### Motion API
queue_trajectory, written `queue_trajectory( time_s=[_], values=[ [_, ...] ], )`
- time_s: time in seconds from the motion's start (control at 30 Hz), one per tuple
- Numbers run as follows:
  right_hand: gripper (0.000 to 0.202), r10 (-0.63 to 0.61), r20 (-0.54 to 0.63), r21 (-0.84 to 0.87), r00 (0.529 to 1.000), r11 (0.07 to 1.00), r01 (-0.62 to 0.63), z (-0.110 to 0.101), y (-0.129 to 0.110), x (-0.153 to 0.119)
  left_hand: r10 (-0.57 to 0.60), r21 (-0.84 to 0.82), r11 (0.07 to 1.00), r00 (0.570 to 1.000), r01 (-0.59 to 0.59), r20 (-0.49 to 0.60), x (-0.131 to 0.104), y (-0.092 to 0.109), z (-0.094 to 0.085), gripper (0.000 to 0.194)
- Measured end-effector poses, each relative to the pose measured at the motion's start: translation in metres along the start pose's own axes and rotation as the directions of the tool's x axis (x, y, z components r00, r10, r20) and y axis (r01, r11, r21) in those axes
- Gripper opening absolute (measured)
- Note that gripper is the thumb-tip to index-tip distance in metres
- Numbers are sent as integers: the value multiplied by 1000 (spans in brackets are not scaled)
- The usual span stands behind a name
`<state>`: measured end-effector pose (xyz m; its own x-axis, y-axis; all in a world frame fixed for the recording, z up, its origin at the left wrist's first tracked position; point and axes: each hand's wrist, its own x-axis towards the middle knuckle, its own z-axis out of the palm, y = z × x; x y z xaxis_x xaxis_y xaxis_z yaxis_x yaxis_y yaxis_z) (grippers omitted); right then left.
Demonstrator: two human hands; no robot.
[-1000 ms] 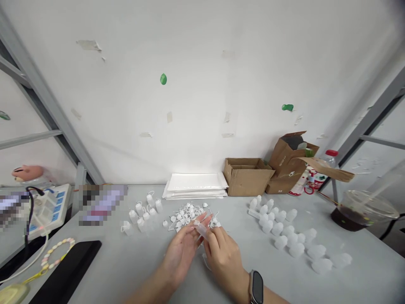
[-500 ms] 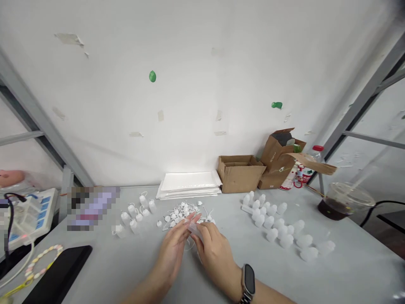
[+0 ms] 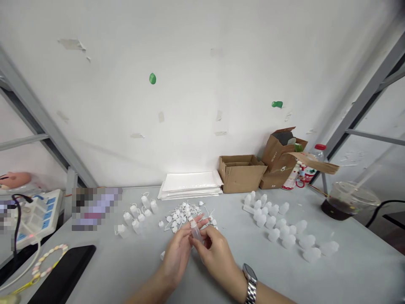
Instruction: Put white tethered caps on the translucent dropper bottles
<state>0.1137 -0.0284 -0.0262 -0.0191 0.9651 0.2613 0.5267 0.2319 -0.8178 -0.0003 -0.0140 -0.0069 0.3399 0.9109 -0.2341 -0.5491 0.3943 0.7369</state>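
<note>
Over the middle of the table, a small translucent plastic bottle [image 3: 196, 232] with a narrow tip leans between my hands. My right hand [image 3: 219, 250] pinches its lower part with thumb and fingers; a watch is on that wrist. My left hand [image 3: 177, 250] supports the bottle from the left, thumb beside it and long fingers stretched behind it. Just beyond lies a heap of white caps with thin straps [image 3: 182, 213]. Beside my left hand a loose white cap [image 3: 162, 255] is partly hidden. Capped bottles [image 3: 136, 225] stand at the left; several uncapped bottles [image 3: 274, 234] are at the right.
White flat envelopes [image 3: 191, 181] and an open cardboard box [image 3: 242, 175] are by the wall, next to a brown paper bag [image 3: 278, 162]. A cup of dark drink [image 3: 340, 207] stands far right. A black phone [image 3: 65, 274], bead bracelet [image 3: 38, 264] and power strip [image 3: 52, 211] are left.
The bottle between my hands has turned more upright, its tip now showing. My right hand has shifted down it, and a loose cap now shows by my left hand.
</note>
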Motion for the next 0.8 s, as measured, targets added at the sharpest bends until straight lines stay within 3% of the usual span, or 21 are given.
queue_trajectory(
  time_s=[0.17, 0.4, 0.6, 0.7, 0.8],
  values=[
    [11, -23, -19, 9, 1000, 1000, 23, -3, 0, 2, -20, -34, 999, 999, 21, 50, 0, 2, -1, 43],
    [9, -175, -81, -160, 981, 974, 160, -5, 0, 0, 11, 29, 1000, 998, -13, 56, -1, 1, -2, 43],
    [10, -469, -139, -403, 872, 831, 383, -3, 4, -1, 76, 127, 989, 997, -78, 21, -1, 0, 0, 39],
    [10, -420, -148, -331, 895, 874, 355, -2, 4, -1, 57, 93, 994, 997, -61, 42, -1, -1, -1, 39],
    [12, -199, -118, -116, 973, 976, 185, -5, 2, 0, 33, 37, 999, 998, -35, 56, 0, -1, -2, 40]
  ],
)
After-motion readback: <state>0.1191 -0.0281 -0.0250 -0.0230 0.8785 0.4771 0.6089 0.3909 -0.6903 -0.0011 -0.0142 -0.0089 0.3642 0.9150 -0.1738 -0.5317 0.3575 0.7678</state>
